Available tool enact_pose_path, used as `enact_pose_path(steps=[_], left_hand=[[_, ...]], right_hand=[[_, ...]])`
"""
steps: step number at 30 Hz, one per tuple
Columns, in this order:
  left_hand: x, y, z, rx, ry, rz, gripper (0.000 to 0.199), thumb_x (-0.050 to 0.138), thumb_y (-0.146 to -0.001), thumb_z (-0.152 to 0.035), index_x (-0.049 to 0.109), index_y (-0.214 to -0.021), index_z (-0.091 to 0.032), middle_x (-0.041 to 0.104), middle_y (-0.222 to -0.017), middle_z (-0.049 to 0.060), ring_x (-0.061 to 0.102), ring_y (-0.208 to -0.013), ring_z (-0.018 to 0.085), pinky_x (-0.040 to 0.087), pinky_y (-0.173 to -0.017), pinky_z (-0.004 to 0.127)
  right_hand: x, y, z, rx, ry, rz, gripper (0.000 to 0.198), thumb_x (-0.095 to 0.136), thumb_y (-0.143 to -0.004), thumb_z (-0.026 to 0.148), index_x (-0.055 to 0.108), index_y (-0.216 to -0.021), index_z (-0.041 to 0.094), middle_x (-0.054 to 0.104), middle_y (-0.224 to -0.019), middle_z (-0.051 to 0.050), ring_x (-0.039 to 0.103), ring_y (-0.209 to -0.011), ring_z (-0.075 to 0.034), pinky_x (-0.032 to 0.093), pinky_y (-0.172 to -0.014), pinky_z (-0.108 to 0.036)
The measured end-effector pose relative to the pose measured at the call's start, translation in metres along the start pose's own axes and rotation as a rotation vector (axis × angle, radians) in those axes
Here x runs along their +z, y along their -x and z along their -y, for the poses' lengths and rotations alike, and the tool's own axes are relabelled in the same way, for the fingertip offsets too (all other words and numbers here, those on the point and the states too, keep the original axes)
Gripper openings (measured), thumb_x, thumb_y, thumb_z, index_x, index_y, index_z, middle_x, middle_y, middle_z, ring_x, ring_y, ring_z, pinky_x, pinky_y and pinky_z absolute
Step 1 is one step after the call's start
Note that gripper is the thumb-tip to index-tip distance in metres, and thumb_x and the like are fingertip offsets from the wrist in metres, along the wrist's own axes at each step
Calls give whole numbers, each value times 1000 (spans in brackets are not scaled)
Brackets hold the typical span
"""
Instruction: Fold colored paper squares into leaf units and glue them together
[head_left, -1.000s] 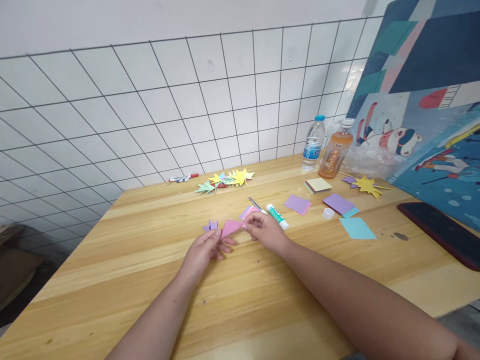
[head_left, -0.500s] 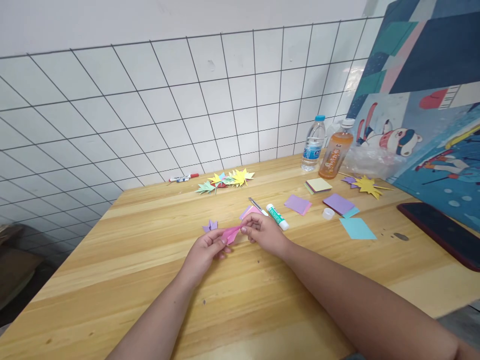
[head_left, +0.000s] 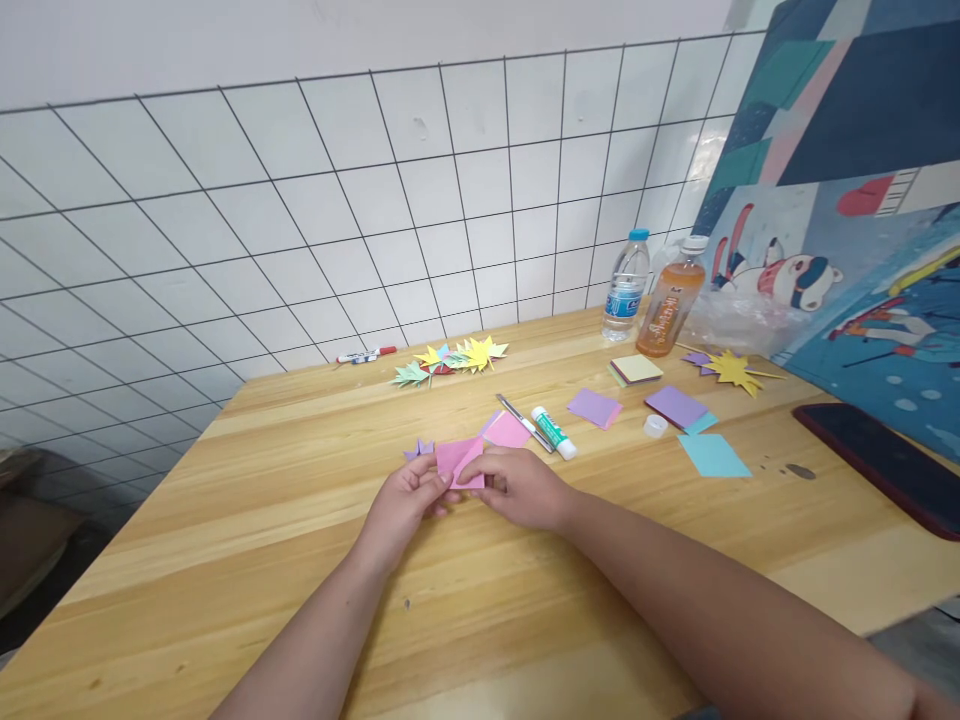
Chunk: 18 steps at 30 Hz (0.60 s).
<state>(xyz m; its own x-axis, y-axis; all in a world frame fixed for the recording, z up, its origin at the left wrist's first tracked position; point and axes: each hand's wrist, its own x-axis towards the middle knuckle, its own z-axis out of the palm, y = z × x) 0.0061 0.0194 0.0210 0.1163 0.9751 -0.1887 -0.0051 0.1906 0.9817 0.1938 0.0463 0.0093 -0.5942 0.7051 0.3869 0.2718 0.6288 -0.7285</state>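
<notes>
A creased square of pink paper [head_left: 459, 456] is held just above the wooden table, between both hands. My left hand [head_left: 409, 497] pinches its left lower edge with the thumb on top. The fingers of my right hand [head_left: 521, 487] grip its right side. Right behind the sheet lies a folded purple paper piece [head_left: 420, 450], partly covered by the left hand. Beyond the right hand are pink paper sheets [head_left: 507, 430], a slim cutter knife [head_left: 525, 422] and a green and white glue stick [head_left: 553, 432].
Folded paper stars [head_left: 480, 354] and markers [head_left: 367, 355] lie by the tiled wall. Purple sheets [head_left: 594, 407], a blue sheet [head_left: 714, 455], a small cap [head_left: 655, 426], a water bottle [head_left: 627, 285], an orange drink bottle [head_left: 671, 300] and a phone [head_left: 885, 465] are on the right.
The pink paper, folded to a narrow shape before, is now opened out to a flatter square. My right hand has moved slightly down, its fingers now on the sheet's right side.
</notes>
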Motion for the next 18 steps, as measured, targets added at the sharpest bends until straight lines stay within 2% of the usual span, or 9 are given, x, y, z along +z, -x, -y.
enact_pose_path(steps=[3, 9, 14, 18], left_hand=[[3, 1, -3, -10, -34, 12, 43, 73, -65, -38, 63, -100, -15, 68, -72, 6, 61, -61, 14, 41, -51, 19], [6, 2, -1, 19, -102, 55, 42, 72, -66, -42, 64, -97, -16, 70, -75, 7, 63, -66, 17, 41, -53, 21], [6, 1, 3, 30, -130, 78, 47, 70, -67, -44, 62, -104, -17, 71, -91, 10, 65, -71, 18, 42, -55, 22], [5, 2, 2, 32, -161, 87, 45, 63, -72, -50, 63, -102, -17, 70, -97, 12, 65, -75, 19, 43, -55, 22]], right_hand=[[-1, -2, 1, 27, 5, -24, 15, 59, -77, 15, 65, -89, 20, 60, -81, -1, 55, -66, -10, 42, -62, -21], [2, -6, -3, 153, -127, -99, 6, 63, -75, 22, 65, -79, 18, 63, -76, -1, 56, -65, -11, 44, -61, -22], [6, -8, -6, 371, -310, -146, 10, 62, -74, 28, 59, -75, 18, 62, -64, 1, 54, -56, -10, 42, -49, -19], [5, -9, -3, 440, -399, -183, 14, 62, -73, 29, 56, -74, 18, 59, -62, 2, 56, -56, -10, 45, -49, -20]])
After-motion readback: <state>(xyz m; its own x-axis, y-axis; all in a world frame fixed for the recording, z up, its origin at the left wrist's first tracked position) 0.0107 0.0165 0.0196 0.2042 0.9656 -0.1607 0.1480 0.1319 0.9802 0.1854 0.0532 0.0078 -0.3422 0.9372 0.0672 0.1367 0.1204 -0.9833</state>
